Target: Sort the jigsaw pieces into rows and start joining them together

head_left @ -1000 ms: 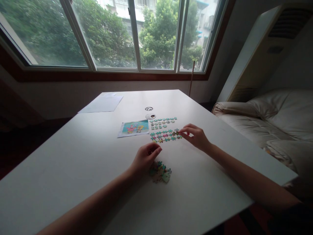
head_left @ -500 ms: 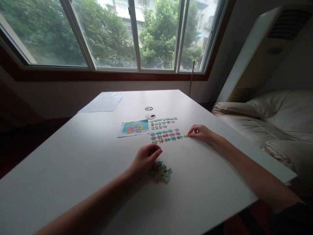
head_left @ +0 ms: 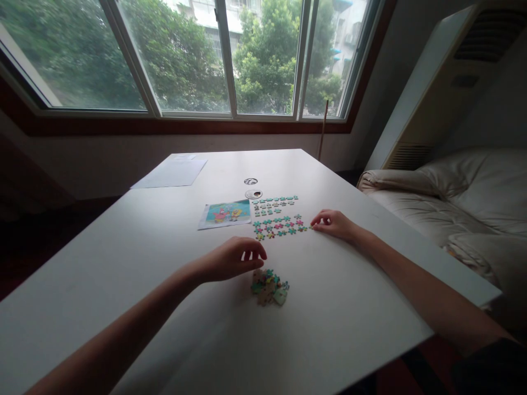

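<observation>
My right hand [head_left: 334, 224] pinches a small yellowish puzzle piece [head_left: 312, 227] at the right end of the lowest row. Several rows of puzzle pieces [head_left: 279, 226] lie flat to its left, mostly teal, with some pink and yellow. Just behind and left of a loose pile of puzzle pieces [head_left: 269, 289] is my left hand [head_left: 241, 257], its fingers apart and nothing visible between them. Some pieces in the pile show their plain brown backs. A picture sheet [head_left: 226, 214] with pink and yellow cartoon figures lies left of the rows.
All of this lies on a white table [head_left: 164, 307]. Two round emblems [head_left: 252, 194] show behind the rows, and a large pale sheet [head_left: 171, 173] is at the far left. A cream sofa [head_left: 465, 192] stands right of the table, and a window [head_left: 263, 66] is beyond it.
My left hand has moved back and left from the pile, its fingers spreading and uncovering more pieces. My right hand has shifted slightly left with the piece, closer to the row.
</observation>
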`<state>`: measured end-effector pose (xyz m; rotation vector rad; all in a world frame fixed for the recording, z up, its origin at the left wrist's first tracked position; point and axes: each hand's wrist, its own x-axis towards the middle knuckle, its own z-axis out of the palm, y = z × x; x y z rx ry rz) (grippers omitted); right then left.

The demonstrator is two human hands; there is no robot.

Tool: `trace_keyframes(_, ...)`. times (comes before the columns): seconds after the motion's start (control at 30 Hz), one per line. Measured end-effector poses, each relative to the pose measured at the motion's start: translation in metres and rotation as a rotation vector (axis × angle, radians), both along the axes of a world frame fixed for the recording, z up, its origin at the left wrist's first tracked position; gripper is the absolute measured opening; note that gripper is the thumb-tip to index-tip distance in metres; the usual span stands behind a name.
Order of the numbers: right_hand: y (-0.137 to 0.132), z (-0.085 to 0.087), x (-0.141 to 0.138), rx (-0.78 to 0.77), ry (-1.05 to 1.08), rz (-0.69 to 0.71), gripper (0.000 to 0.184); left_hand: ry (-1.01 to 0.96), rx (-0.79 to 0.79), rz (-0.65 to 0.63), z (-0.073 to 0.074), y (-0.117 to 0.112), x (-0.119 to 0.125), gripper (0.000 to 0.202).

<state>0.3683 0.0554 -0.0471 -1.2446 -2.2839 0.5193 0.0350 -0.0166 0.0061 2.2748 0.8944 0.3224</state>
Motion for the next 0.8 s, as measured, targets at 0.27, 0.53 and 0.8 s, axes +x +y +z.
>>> trace_keyframes(0.27, -0.015, 0.013, -0.019, 0.145, 0.076, -0.007, 0.020, 0.116, 0.049, -0.126, 0.002, -0.011, 0.005, 0.021)
trace_keyframes(0.53, -0.051, 0.021, -0.062, 0.146, 0.079, 0.238, 0.016, 0.132, 0.082, -0.127, -0.005, -0.012, 0.006, 0.014)
trace_keyframes(0.8, -0.065, 0.025, -0.074, 0.111, 0.047, 0.310, 0.017, 0.110, 0.043, -0.130, -0.002, -0.013, 0.009, 0.013)
